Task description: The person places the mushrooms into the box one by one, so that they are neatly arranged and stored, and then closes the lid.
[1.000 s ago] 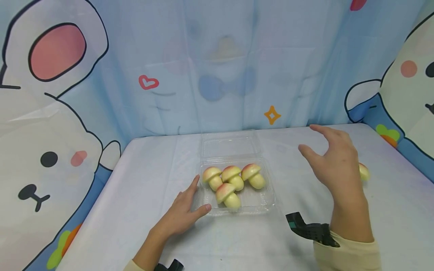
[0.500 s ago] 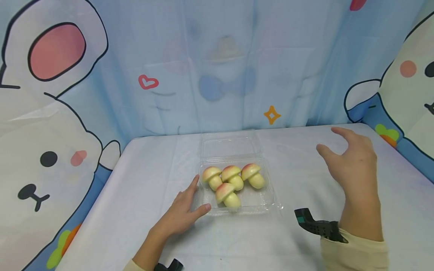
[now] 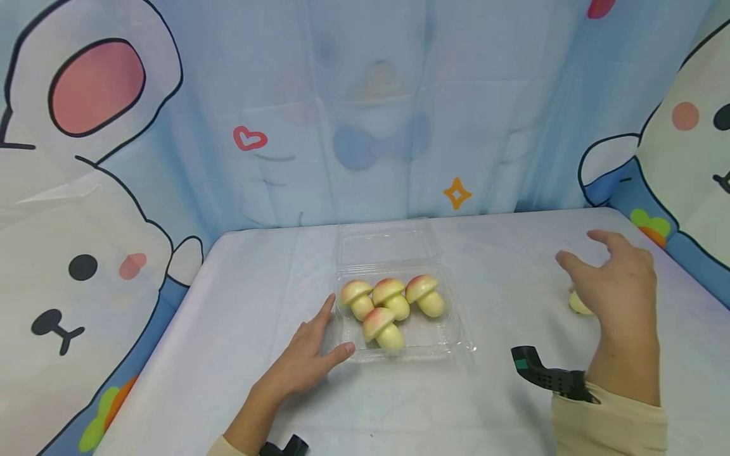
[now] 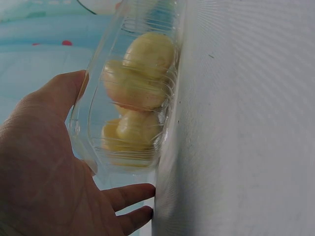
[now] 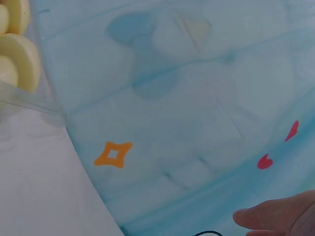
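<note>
The left hand (image 3: 308,361) rests flat against the clear mushroom tray (image 3: 450,339), fingers straight; the right hand (image 3: 618,291), fingers spread and holding nothing, hovers over a loose toy mushroom (image 3: 578,304) at far right.

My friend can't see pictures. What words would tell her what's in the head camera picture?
A clear plastic box holding four toy mushrooms sits open on a pale tablecloth, and the left hand rests against its left side. The right hand reaches, fingers spread, over another mushroom lying apart on the right. Cartoon animal curtains hang behind.
</note>
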### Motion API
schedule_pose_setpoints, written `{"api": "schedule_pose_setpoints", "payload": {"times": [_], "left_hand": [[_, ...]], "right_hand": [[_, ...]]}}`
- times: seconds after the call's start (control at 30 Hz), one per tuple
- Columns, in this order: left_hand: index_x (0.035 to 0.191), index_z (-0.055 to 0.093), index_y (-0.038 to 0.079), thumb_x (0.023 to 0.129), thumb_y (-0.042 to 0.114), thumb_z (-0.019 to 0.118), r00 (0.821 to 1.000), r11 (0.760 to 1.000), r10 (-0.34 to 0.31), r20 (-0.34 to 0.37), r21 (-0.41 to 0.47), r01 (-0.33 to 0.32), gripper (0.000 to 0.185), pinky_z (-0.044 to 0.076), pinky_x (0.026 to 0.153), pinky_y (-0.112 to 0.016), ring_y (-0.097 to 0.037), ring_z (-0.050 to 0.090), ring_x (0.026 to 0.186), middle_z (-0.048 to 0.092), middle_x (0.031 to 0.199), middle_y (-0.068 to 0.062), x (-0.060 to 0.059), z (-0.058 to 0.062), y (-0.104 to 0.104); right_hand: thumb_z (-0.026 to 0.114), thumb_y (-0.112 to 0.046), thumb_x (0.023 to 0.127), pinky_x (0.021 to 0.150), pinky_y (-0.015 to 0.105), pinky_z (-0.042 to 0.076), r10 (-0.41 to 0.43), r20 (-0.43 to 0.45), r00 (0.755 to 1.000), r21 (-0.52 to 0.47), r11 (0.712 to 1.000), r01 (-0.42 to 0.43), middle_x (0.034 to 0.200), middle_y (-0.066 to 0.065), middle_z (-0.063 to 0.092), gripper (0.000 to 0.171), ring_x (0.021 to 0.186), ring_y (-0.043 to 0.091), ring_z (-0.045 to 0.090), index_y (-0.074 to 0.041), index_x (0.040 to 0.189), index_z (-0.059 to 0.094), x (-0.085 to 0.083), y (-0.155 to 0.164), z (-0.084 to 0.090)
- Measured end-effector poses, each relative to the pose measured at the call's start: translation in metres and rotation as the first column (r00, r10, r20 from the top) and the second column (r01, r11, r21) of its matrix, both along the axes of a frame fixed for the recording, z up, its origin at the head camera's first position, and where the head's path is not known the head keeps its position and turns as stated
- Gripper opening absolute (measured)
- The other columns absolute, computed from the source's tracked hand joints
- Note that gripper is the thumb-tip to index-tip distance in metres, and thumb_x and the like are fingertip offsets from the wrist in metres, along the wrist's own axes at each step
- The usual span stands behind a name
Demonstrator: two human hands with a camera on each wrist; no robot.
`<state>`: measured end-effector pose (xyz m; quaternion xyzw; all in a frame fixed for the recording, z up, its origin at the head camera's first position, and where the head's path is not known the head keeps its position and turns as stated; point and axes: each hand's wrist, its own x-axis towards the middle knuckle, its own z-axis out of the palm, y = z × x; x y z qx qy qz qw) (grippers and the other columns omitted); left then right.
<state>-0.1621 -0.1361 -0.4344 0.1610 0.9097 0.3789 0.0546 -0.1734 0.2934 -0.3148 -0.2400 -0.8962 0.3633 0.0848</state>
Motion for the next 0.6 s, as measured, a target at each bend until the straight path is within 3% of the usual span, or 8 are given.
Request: {"api": "schedule_pose_setpoints", "payload": {"times": [0.37, 0.6], "left_hand": [[0.168, 0.007, 0.026, 0.098, 0.054, 0.062, 1.0, 1.0, -0.002, 0.003, 0.002, 0.002, 0.093, 0.008, 0.129, -0.059, -0.029, 0.033, 0.155, 0.034, 0.167, -0.013, -0.001, -0.001, 0.0], [0.168, 0.007, 0.025, 0.098, 0.053, 0.062, 1.0, 1.0, -0.007, -0.002, 0.002, 0.007, 0.093, 0.008, 0.129, -0.059, -0.029, 0.035, 0.155, 0.031, 0.169, -0.011, -0.001, 0.0, 0.0]], "right_hand": [[0.048, -0.044, 0.103, 0.099, 0.075, 0.046, -0.11, 0.09, 0.99, -0.06, 0.992, 0.115, 0.159, 0.044, 0.006, 0.08, 0.143, 0.062, 0.018, -0.003, 0.164, 0.016, -0.006, 0.022, -0.02], [0.048, -0.044, 0.103, 0.107, 0.075, 0.04, -0.151, 0.135, 0.979, -0.121, 0.978, 0.167, 0.161, 0.043, 0.001, 0.085, 0.147, 0.061, 0.014, -0.002, 0.165, 0.008, -0.008, 0.028, -0.03]]}}
